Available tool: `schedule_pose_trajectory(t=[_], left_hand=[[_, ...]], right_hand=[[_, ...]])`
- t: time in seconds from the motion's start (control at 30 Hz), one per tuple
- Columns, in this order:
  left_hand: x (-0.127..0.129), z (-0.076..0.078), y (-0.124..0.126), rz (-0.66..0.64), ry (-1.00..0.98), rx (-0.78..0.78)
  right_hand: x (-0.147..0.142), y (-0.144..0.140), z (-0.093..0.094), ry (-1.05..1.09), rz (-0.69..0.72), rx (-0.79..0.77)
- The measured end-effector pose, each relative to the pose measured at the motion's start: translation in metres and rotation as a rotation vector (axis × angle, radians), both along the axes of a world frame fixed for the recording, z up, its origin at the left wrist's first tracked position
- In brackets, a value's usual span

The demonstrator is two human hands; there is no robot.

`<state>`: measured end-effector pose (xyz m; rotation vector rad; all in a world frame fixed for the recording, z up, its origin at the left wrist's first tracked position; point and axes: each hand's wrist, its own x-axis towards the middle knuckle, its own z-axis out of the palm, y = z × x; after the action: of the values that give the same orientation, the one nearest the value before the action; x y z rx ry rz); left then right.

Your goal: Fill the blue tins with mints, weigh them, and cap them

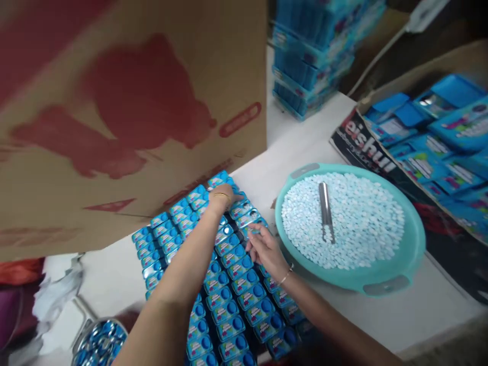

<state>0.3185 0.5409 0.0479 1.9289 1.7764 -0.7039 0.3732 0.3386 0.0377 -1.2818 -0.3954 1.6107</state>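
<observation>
Rows of small blue printed tins (229, 310) stand packed together on the table, several of them with round openings in their tops. At the far end of the rows my left hand (224, 194) reaches across them, a finger stretched over the tins and its other fingers partly hidden. Nearer the basin, my right hand (265, 249) has bent fingers at the edge of a small blue tin (254, 231), seemingly pinching it. Some tins between my hands look shiny and open. A metal pair of tongs (325, 211) lies on pale blue candies (358, 218), apart from both hands.
A turquoise basin (414, 229) holds the candies at right. Behind the rows stands a large cardboard box (171, 101). Stacked blue packs (301, 66) stand at the back, a carton (366, 147) of blue boxes at far right, and a container (101, 340) of shiny blue pieces at lower left.
</observation>
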Motion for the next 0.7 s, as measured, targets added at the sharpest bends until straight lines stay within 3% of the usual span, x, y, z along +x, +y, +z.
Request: schedule_pose_trajectory(t=[0.1, 0.17, 0.23, 0.3, 0.33, 0.37, 0.4, 0.53, 0.6, 0.7], left_hand=[[-0.009, 0.014, -0.029, 0.086, -0.104, 0.129], [-0.03, 0.026, -0.061, 0.12, -0.221, 0.194], [-0.071, 0.037, -0.107, 0.153, -0.343, 0.241], [-0.131, 0.049, -0.165, 0.247, -0.442, 0.302], [-0.165, 0.055, -0.197, 0.407, -0.566, 0.384], [-0.201, 0.061, -0.232, 0.607, -0.637, 0.471], [-0.237, 0.068, -0.267, 0.723, -0.607, 0.526], [-0.353, 0.089, -0.392, 1.051, -0.386, 0.696], [-0.391, 0.088, -0.435, 1.148, -0.319, 0.731], [-0.434, 0.066, -0.471, 1.259, -0.229, 0.735]], right_hand=[[-0.009, -0.017, 0.012, -0.08, 0.142, 0.062], [-0.015, -0.032, 0.017, -0.146, 0.227, 0.092], [-0.026, -0.047, 0.019, -0.212, 0.289, 0.114], [-0.045, -0.062, 0.021, -0.268, 0.341, 0.165], [-0.06, -0.068, 0.023, -0.288, 0.375, 0.205], [-0.079, -0.074, 0.025, -0.299, 0.421, 0.256], [-0.102, -0.079, 0.029, -0.3, 0.479, 0.313], [-0.227, -0.099, 0.055, -0.411, 0.825, 0.641], [-0.293, -0.112, 0.071, -0.637, 1.112, 0.896], [-0.377, -0.128, 0.08, -0.77, 1.306, 0.967]])
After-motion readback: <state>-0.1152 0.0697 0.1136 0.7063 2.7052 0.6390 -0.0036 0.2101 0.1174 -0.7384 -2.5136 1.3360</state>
